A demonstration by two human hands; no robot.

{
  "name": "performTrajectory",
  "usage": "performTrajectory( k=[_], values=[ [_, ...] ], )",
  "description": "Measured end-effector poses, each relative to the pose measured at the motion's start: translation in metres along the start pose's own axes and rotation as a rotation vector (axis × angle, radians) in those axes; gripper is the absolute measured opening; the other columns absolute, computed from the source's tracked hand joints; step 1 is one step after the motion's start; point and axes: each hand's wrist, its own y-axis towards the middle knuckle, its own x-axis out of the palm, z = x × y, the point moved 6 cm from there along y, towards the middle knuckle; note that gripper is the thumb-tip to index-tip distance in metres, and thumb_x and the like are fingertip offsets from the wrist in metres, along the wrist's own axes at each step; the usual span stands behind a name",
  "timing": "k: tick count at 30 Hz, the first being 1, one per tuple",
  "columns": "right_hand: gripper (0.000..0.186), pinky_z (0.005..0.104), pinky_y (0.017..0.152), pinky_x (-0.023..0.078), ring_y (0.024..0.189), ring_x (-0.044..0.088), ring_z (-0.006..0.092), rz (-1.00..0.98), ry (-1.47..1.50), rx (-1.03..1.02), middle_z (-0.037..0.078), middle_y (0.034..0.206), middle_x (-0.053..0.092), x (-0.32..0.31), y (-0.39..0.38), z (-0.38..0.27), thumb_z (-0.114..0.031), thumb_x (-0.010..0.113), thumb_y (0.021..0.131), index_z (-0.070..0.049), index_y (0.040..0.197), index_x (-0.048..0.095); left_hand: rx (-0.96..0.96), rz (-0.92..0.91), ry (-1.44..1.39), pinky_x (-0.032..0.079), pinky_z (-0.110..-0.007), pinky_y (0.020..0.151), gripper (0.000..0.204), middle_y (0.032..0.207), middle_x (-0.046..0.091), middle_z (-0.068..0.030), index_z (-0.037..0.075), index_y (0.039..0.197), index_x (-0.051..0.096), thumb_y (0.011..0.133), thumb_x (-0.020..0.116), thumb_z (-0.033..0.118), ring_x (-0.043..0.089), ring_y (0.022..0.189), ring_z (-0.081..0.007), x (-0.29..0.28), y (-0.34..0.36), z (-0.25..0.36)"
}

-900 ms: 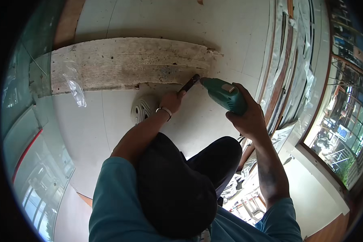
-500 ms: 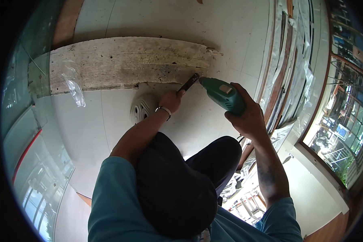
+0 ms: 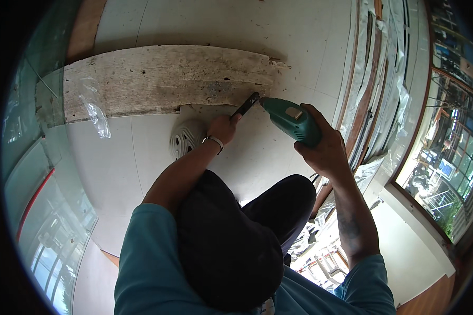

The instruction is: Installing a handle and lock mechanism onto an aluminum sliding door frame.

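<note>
My left hand (image 3: 220, 128) grips a narrow dark bar (image 3: 245, 105), whose far end is tilted up to the right. My right hand (image 3: 323, 144) is closed on a green power drill (image 3: 291, 118), whose nose points left at the bar's far end; I cannot tell whether they touch. Just beyond both lies a worn, pale wooden board (image 3: 142, 79) with a ragged right end and dark marks. A white ridged object (image 3: 184, 140), perhaps footwear, sits beside my left wrist, partly hidden by it.
A pale floor (image 3: 105, 163) surrounds the board. Crumpled clear plastic (image 3: 93, 113) lies on the board's left. Glass panes (image 3: 39, 199) line the left. Long brown and silvery strips (image 3: 368, 84) run along the right, beside a framed glass pane (image 3: 441, 157). My dark-trousered knees are below.
The board and both hands, with the bar and drill, appear slightly higher in the picture, as the view shifts a little. My grips look the same.
</note>
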Motion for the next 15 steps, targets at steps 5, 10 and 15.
performTrajectory(
  k=[5,10,15],
  values=[
    [0.07,0.0434,0.085,0.053,0.096,0.066,0.0384,0.027,0.051,0.014,0.016,0.103,0.069,0.0006,-0.0003,0.0047,-0.012,0.068,0.069,-0.021,0.135,0.046,0.018,0.012,0.025,0.048,-0.051,0.075,0.062,0.077,0.065,-0.0258,-0.001,0.08,0.067,0.097,0.039,0.051,0.064,0.08,-0.0431,0.0014,0.0026,-0.0032],
    [0.073,0.0372,0.092,0.05,0.105,0.065,0.0295,-0.033,0.082,0.046,0.016,0.116,0.064,0.0039,-0.0023,0.005,-0.009,0.069,0.069,-0.015,0.138,0.045,0.024,0.032,0.022,0.048,-0.051,0.075,0.061,0.079,0.065,-0.026,-0.002,0.081,0.066,0.097,0.039,0.051,0.064,0.081,-0.0434,0.0033,0.0038,-0.0055],
    [0.073,0.0372,0.092,0.05,0.105,0.065,0.0301,-0.038,0.031,0.047,0.017,0.117,0.064,0.0037,-0.0023,0.0012,-0.008,0.069,0.069,-0.016,0.138,0.045,0.024,0.016,0.009,0.048,-0.05,0.075,0.061,0.08,0.065,-0.026,-0.002,0.082,0.066,0.098,0.038,0.05,0.063,0.082,-0.0432,0.0,0.0007,-0.0009]
  ],
)
